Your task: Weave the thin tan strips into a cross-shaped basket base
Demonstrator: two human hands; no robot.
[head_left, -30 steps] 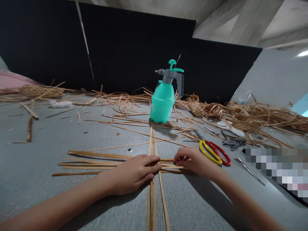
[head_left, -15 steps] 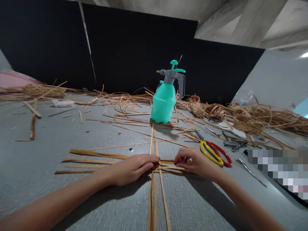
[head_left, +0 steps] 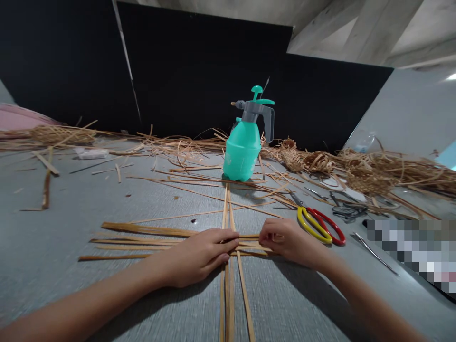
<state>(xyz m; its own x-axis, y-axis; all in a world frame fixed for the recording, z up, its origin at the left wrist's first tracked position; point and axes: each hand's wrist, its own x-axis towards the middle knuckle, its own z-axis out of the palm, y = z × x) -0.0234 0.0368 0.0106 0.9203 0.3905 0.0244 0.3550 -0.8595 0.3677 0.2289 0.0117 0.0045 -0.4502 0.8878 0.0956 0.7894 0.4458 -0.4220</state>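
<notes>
Strips [head_left: 231, 299] crossing, we are pressing them under our loosely extended left hand [head_left: 201, 254], pinching some with our curled right hand [head_left: 287, 240]

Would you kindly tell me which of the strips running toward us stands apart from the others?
The rightmost strip: it slants off to the right, with a gap between it and the close-set strips beside it.

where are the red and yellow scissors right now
In the head view, the scissors lie right of centre on the table, just beyond the right hand and left of the thin metal tool.
</notes>
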